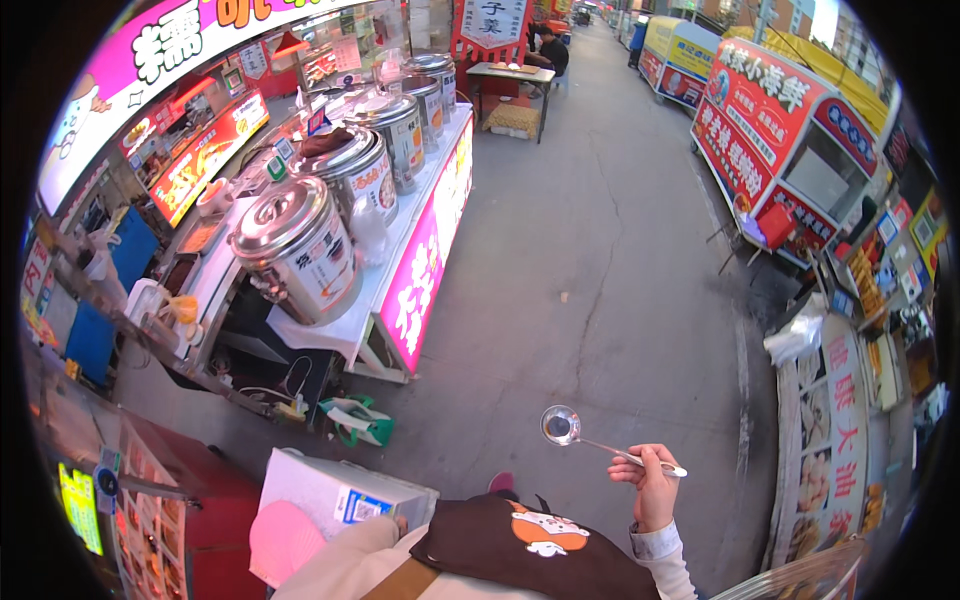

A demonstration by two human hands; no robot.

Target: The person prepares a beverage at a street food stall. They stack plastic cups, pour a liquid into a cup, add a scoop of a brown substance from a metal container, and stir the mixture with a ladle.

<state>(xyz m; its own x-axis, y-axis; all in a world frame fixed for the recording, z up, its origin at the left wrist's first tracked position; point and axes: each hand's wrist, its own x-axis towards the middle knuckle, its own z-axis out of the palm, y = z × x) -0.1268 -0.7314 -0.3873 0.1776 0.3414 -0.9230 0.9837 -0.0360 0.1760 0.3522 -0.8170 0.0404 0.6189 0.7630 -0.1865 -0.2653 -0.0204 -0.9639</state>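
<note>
My right hand [646, 480] grips a metal ladle [592, 445] by its handle, over the grey road. The shiny bowl of the ladle points away to the left. Only a small part of my left hand [401, 523] shows past its sleeve, by a white box-like stand [345, 476]; its fingers are mostly hidden. A pink fan-shaped thing [285, 541] and a card with a printed code [364, 507] are on that stand. I wear a dark brown apron [480, 536] with a cartoon animal on it.
Lidded steel drums [300, 251] line a stall counter [352, 322] with a lit pink front panel. A green and white bag [358, 421] lies by its foot. Red food carts [787, 142] stand along the right. Farther off, a person [553, 54] sits at a table [514, 73].
</note>
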